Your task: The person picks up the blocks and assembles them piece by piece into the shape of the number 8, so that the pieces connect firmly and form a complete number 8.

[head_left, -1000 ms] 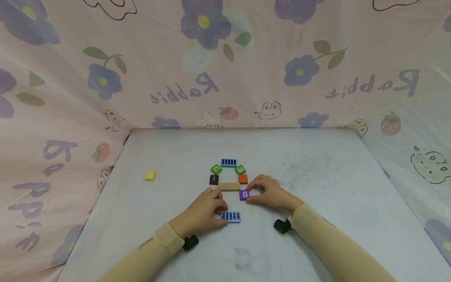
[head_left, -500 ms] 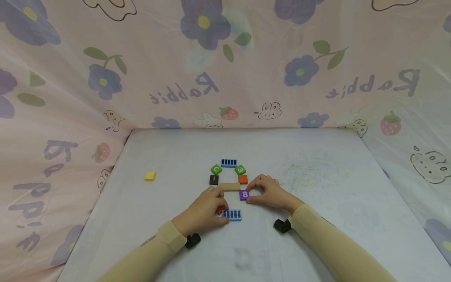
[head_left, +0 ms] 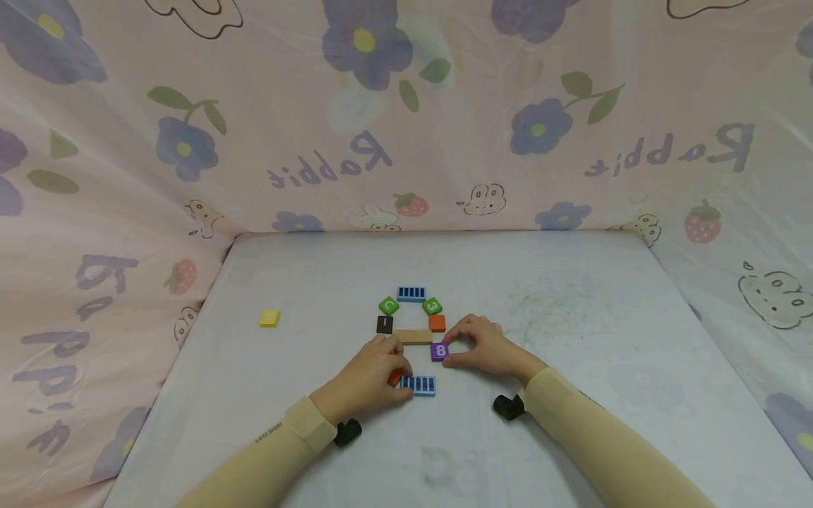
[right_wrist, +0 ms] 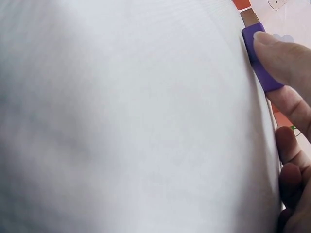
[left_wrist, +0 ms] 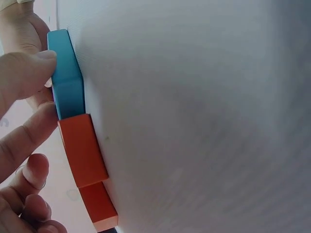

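Observation:
My left hand [head_left: 365,374] pinches a light blue block with dark slots [head_left: 419,386] by its left end, with the thumb on the near side. In the left wrist view, the thumb lies against the side of this blue block [left_wrist: 67,75]. An orange block [left_wrist: 83,150] touches its end, and a second orange block [left_wrist: 98,206] follows. Much of the orange is hidden under my left fingers in the head view. My right hand [head_left: 485,346] grips a purple block marked 8 [head_left: 440,351] between thumb and index finger, below the right end of a plain wooden block [head_left: 413,337].
Beyond the wooden block are a dark block [head_left: 384,324], an orange square block [head_left: 437,323], two green blocks [head_left: 389,305] and another slotted blue block [head_left: 411,293]. A yellow block [head_left: 269,318] lies apart at left on the white table [head_left: 540,451]. Flowered cloth [head_left: 444,155] borders the table.
The near blue block has slid slightly away from me and to the right with my left hand. My right hand and the purple block stay in place.

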Demonstrator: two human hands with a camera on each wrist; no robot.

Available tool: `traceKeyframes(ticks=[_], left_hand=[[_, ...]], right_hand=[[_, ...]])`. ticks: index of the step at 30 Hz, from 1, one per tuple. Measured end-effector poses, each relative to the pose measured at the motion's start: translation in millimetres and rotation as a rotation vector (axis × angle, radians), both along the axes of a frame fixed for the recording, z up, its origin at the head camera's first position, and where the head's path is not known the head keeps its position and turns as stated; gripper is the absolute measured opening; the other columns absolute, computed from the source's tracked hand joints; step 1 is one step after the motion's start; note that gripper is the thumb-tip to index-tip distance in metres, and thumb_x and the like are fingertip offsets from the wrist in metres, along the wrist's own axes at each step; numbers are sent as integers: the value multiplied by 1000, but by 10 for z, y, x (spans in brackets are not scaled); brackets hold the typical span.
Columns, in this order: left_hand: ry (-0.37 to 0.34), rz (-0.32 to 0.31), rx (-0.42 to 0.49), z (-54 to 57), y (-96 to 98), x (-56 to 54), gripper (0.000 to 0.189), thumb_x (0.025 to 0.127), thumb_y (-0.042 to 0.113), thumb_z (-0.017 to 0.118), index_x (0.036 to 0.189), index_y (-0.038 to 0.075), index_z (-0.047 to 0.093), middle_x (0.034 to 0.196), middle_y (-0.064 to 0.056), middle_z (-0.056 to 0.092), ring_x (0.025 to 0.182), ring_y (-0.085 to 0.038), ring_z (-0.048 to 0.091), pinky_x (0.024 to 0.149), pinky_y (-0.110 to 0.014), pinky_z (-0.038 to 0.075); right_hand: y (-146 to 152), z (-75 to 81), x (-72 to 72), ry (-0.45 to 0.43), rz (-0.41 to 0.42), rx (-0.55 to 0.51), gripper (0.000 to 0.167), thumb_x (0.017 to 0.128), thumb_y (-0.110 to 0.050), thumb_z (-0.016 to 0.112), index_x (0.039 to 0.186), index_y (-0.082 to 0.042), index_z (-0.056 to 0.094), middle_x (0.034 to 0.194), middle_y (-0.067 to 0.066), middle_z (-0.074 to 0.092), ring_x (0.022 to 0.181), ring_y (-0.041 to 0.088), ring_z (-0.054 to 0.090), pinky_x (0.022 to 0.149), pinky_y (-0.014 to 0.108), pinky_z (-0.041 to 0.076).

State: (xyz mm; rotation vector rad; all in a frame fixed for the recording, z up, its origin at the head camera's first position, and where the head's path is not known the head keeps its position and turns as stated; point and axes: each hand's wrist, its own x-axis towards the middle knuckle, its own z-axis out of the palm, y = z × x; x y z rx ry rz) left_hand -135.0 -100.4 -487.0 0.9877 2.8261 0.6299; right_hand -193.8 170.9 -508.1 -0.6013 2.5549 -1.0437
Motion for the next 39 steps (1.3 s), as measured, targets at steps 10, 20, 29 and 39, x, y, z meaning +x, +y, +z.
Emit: traceKeyframes(ticks=[10,20,29,39], left_hand=[[-21,27,-10,17,18,-10,30,80,43,77,96,18,74,96,9,46,89,-12,38,73,-26,36],[-40,39,-18,18,13,-15,30,80,44,77,96,19,74,96,9,46,90,-12,39,73,-26,37],[-55,42,-25,12,5,-15,31,81,45,76,97,19,74,96,9,45,92,-12,39,74,-26,37],[-47,46,-21,21,7,-19,29,81,43,77,97,19,74,97,9,46,91,-12,39,74,-25,37]], right_hand=[[4,-25,-11,-1,0,0,27,75,-47,81,97,-38,68,109,-12,54,109,15,43,89,42,21],[4,-16,-6,4,2,6,27,75,-46,81,97,-38,68,109,-13,54,110,15,43,88,42,21],[3,-5,-8,-2,3,-4,27,75,-47,81,97,-38,69,109,-12,54,110,15,43,89,43,21],[6,-10,-8,-5,0,5,26,75,-48,81,97,-39,68,109,-13,53,110,15,43,90,42,21]])
